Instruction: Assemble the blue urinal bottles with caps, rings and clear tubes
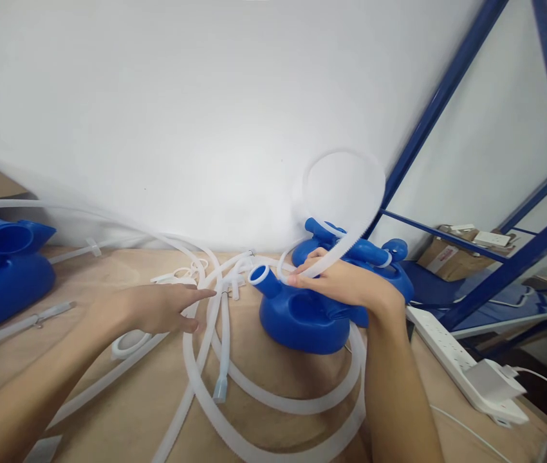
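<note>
My right hand (336,278) is closed around a translucent white corrugated hose (351,241), which loops up against the wall. Right below that hand sits a blue plastic bottle (302,328) with a short slanted neck and an open, white-rimmed mouth. Over the tangled white hoses (283,402) at the middle of the table, my left hand (165,307) has its fingers apart and holds nothing. Its fingertips are close to the hoses; I cannot tell if they touch. A hose with a pale blue end piece (221,388) lies nearby.
Another blue bottle (8,283) stands at the far left, and more blue bottles (394,273) are behind my right hand. A white power strip (461,363) with a plugged-in adapter lies along the right edge. Beyond it is a blue metal rack (447,96) holding a cardboard box (454,257).
</note>
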